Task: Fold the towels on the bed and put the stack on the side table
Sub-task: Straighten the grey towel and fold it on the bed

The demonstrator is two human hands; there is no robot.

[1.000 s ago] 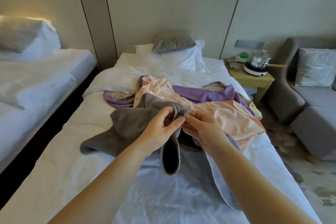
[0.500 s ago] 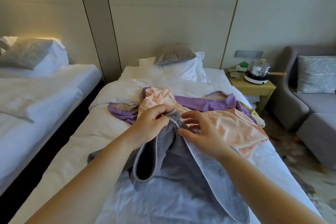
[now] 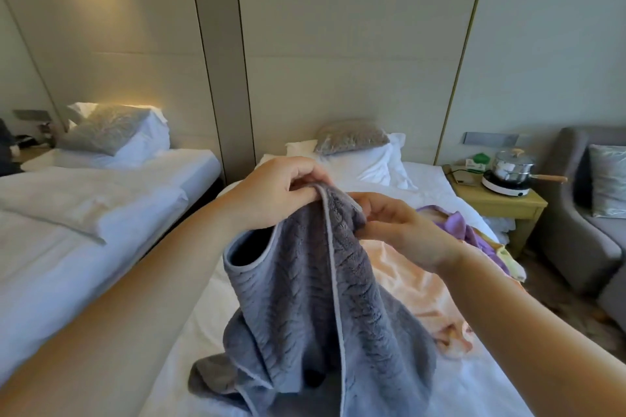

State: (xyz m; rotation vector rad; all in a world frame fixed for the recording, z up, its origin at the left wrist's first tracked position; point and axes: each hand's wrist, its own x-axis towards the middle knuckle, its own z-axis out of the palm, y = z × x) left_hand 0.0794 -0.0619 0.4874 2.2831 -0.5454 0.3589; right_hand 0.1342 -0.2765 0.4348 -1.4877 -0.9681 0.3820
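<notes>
On the white bed (image 3: 437,179) the left hand (image 3: 281,195) and right hand (image 3: 401,230) pinch the hem of a plush grey towel (image 3: 315,301) raised over its middle — nothing looks folded, a peach towel (image 3: 406,284) and purple towel (image 3: 455,225) lie crumpled near the right edge, no stack on the yellow wooden desk (image 3: 504,205).

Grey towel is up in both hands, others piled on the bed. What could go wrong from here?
1. Left grip and right grip pinch the grey towel close together at one bunched edge; it hangs crumpled, so the fold may come out skewed.
2. Its tail lies on the bed beside the peach towel; lifting might drag that.
3. The side table holds a pot on a hotplate; the stack may lack room.
</notes>
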